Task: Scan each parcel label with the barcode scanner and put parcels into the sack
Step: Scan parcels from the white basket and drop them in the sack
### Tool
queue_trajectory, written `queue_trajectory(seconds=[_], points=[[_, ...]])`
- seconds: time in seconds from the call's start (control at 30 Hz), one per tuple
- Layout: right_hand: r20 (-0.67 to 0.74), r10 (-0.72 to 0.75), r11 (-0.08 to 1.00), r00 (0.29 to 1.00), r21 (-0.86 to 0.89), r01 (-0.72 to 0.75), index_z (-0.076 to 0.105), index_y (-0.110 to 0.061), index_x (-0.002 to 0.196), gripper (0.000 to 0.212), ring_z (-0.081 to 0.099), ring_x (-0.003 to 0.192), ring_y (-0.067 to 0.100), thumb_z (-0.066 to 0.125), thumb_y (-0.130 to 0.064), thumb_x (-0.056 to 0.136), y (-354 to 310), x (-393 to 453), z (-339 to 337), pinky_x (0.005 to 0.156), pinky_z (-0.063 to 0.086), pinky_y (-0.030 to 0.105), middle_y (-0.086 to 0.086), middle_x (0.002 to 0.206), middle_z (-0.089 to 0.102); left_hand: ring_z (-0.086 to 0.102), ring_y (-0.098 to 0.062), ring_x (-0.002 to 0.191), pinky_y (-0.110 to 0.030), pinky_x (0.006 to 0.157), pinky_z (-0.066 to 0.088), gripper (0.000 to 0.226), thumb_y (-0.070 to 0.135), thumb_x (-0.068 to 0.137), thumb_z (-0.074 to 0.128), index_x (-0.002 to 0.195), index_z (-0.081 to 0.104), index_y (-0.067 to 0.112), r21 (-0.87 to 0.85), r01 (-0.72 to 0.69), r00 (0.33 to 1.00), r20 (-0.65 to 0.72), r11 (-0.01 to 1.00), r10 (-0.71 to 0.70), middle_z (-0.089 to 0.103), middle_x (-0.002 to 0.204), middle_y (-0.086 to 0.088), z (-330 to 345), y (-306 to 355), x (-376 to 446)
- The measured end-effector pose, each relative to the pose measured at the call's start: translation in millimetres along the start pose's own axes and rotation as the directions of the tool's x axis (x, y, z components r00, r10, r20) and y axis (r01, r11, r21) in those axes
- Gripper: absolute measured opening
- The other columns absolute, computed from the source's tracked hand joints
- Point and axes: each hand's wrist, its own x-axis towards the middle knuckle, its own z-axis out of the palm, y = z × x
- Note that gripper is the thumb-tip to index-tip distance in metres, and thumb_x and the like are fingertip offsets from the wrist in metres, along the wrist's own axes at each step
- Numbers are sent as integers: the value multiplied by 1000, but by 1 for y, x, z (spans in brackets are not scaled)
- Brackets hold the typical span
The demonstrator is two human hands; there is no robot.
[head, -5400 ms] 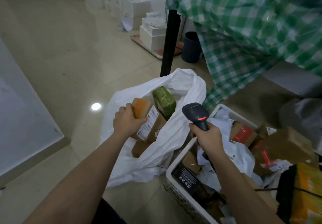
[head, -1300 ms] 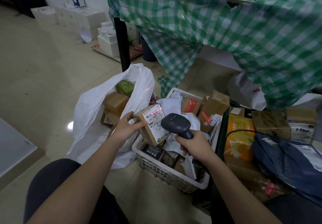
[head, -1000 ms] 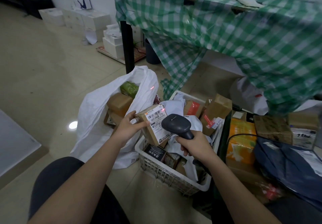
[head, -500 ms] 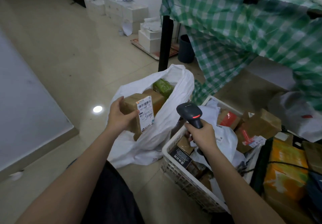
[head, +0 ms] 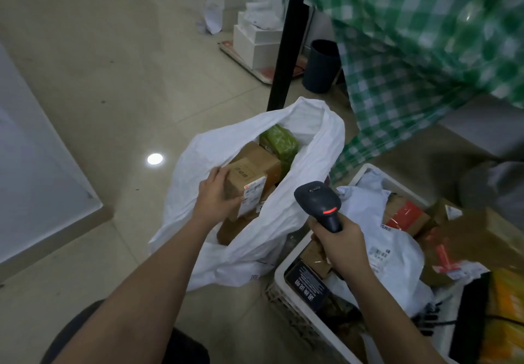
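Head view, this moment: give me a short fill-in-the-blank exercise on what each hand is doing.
1. The left hand holds a cardboard box inside the mouth of the white ____.
2. The right hand grips the handle of a black ____.
3. The green parcel lies in the sack, beyond the ____ boxes.

Missing words: sack; scanner; cardboard

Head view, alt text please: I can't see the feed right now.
The left hand holds a labelled cardboard parcel in the mouth of a white sack on the floor. The right hand grips a black barcode scanner above a white basket of parcels.
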Motion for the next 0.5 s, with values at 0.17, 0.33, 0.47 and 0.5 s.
queue_trajectory(seconds=[0.17, 0.33, 0.47, 0.5], points=[[15, -58, 996, 998, -65, 59, 61, -9, 76, 21, 62, 60, 28, 73, -26, 80, -5, 14, 19, 65, 54, 44, 13, 65, 63, 49, -36, 113, -47, 89, 50, 77, 31, 76, 76, 140, 33, 23, 129, -23, 997, -72, 991, 33, 34, 141, -5, -8, -29, 16], [34, -89, 994, 995, -68, 91, 62, -12, 76, 18, 63, 69, 36, 72, -27, 80, -8, 21, 38, 72, 56, 53, 14, 71, 66, 37, -39, 134, -42, 103, 38, 70, 10, 85, 67, 146, 34, 15, 212, 77, 995, 51, 974, -90, 13, 157, -16, -14, -44, 26], [45, -74, 995, 996, -59, 76, 61, -12, 75, 18, 62, 67, 35, 73, -25, 80, -7, 16, 38, 68, 55, 50, 13, 68, 63, 52, -32, 121, -40, 105, 42, 45, 12, 91, 62, 135, 51, 10, -29, 115, 993, 28, 993, -114, 39, 141, -14, -13, -35, 22], [46, -59, 997, 997, -50, 61, 61, -9, 76, 19, 61, 64, 36, 73, -23, 81, -6, 14, 35, 65, 54, 47, 15, 67, 62, 54, -29, 117, -39, 102, 44, 38, 12, 92, 61, 130, 57, 11, -88, 99, 995, 10, 991, -99, 47, 134, -10, -12, -29, 20]])
